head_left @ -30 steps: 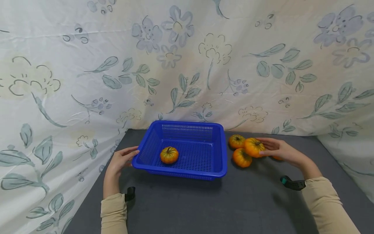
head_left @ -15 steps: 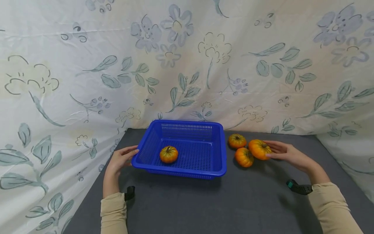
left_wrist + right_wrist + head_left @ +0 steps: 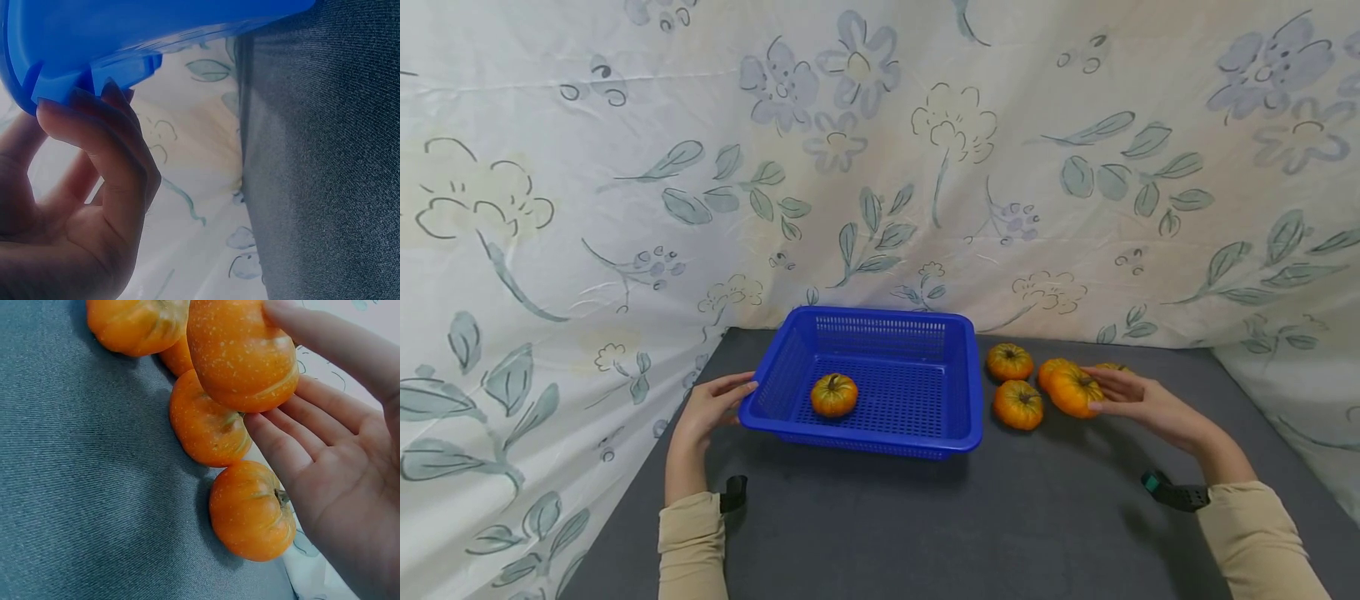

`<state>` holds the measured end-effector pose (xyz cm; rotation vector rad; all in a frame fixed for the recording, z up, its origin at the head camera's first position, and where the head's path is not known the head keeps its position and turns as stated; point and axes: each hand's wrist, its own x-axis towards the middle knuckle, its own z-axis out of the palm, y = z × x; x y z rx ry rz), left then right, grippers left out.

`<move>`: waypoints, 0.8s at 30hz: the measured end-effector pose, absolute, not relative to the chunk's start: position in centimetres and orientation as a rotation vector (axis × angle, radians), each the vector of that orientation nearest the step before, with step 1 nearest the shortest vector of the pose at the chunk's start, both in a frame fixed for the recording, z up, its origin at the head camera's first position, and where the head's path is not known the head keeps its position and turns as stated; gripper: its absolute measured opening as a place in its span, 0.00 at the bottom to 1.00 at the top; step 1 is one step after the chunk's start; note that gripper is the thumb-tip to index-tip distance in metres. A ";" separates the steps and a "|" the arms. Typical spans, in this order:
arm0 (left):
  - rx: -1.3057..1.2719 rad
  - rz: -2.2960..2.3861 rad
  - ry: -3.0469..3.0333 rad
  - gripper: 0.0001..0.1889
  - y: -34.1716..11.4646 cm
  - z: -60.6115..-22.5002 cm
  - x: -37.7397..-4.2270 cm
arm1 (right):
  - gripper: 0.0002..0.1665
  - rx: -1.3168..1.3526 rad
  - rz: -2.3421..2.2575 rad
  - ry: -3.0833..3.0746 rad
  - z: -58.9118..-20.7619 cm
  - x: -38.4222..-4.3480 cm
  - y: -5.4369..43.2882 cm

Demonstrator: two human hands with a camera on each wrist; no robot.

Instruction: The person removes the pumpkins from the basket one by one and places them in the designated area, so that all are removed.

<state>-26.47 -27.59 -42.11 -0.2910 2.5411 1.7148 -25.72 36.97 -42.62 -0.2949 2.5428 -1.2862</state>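
Note:
My left hand (image 3: 709,408) grips the left rim of a blue plastic basket (image 3: 880,442). In the left wrist view its fingers (image 3: 106,144) curl up against the basket's edge (image 3: 125,37). A small orange pumpkin (image 3: 834,395) sits inside the basket, left of its middle. Right of the basket, my right hand (image 3: 1150,408) holds another small pumpkin (image 3: 1072,393) between thumb and fingers. The right wrist view shows this held pumpkin (image 3: 244,356) in front of the others, seemingly raised off the table. The hand partly hides a pumpkin (image 3: 1112,367) behind it.
Loose pumpkins lie on the dark table (image 3: 880,533): one at the back (image 3: 1010,362), another nearer one (image 3: 1018,405), and a third (image 3: 1052,372) partly behind the held one. A floral cloth (image 3: 880,167) hangs behind and along the left side.
My right hand has moved right and a little nearer with its pumpkin, uncovering a pumpkin behind it. The front loose pumpkin shifted right, then back left. The left hand and basket stay put.

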 end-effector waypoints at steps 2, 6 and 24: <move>-0.291 1.712 2.543 0.31 -27.6 -42.1 -26.5 | 0.43 -0.304 -1.291 2.541 -42.7 -25.6 36.9; -0.293 1.713 2.540 0.31 -27.6 -42.1 -26.5 | 0.44 -0.310 -1.314 2.513 -43.0 -25.5 36.8; -0.279 1.714 2.530 0.31 -27.5 -41.9 -26.3 | 0.43 -0.280 -1.288 2.436 -45.0 -25.5 37.0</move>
